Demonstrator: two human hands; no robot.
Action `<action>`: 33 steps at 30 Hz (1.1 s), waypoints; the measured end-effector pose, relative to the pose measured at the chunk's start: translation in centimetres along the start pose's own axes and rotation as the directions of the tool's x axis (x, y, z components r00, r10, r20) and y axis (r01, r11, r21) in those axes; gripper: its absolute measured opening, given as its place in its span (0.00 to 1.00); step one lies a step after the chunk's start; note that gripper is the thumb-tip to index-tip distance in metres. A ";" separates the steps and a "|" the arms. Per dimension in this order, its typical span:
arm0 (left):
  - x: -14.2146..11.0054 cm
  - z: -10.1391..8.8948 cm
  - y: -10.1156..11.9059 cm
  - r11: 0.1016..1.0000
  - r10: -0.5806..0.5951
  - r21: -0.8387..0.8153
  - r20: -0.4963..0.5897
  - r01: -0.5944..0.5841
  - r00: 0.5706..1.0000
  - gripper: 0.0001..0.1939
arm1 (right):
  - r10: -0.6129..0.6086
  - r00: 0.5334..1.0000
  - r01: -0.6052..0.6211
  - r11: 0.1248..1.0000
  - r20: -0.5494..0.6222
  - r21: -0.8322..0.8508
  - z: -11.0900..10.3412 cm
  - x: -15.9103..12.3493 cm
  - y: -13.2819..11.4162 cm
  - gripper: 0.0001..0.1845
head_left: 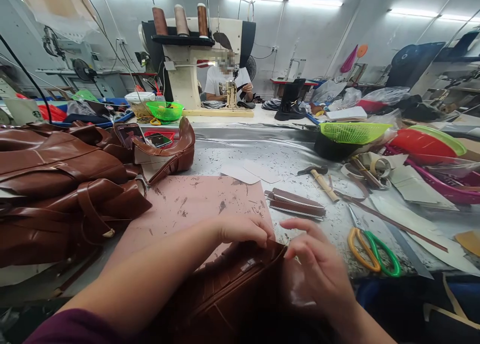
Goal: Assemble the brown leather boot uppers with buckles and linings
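Observation:
A glossy brown leather boot upper lies below my hands at the near edge of the bench, its lower part in shadow. My left hand is closed on the upper's top edge, fingers curled down over it. At the corner of the same edge, my right hand has its lower fingertips bent together against the leather, while one finger stretches out above. Anything small between those fingertips is hidden. Under the left forearm spreads a scuffed pink cutting board.
Brown boots pile up on the left. Brown leather strips, a hammer and scissors lie to the right. Green baskets stand behind. Across the bench, a person sits at a sewing machine.

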State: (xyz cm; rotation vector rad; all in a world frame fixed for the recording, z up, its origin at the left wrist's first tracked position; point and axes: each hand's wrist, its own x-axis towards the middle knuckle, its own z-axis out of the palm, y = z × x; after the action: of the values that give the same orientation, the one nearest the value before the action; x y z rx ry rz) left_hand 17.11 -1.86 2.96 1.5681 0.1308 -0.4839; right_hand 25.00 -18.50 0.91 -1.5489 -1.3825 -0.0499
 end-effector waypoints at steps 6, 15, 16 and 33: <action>0.2 0.0 -0.1 0.997 -0.056 0.060 -0.017 0.057 0.998 0.06 | -0.157 0.961 0.214 0.944 0.228 -0.253 -0.6 0.3 -2.3 0.07; 0.1 1.2 1.2 0.956 -0.138 0.235 -0.162 0.174 0.977 0.07 | -0.062 0.950 0.199 0.876 0.306 -0.439 -0.1 0.4 -3.2 0.08; 0.2 1.3 1.3 0.952 -0.141 0.247 -0.172 0.182 0.975 0.08 | -0.084 0.949 0.226 0.854 0.304 -0.469 0.0 0.3 -3.3 0.09; 0.0 1.4 1.6 0.958 -0.162 0.214 -0.148 0.191 0.976 0.06 | -0.117 0.985 0.173 0.759 0.131 -0.628 -2.3 0.6 -1.5 0.07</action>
State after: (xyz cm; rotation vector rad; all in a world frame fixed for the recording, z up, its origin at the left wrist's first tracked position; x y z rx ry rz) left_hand 17.39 -3.32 4.46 1.8223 0.3271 -0.5521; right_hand 25.28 -19.88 3.34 -2.0065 -1.6520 -0.6206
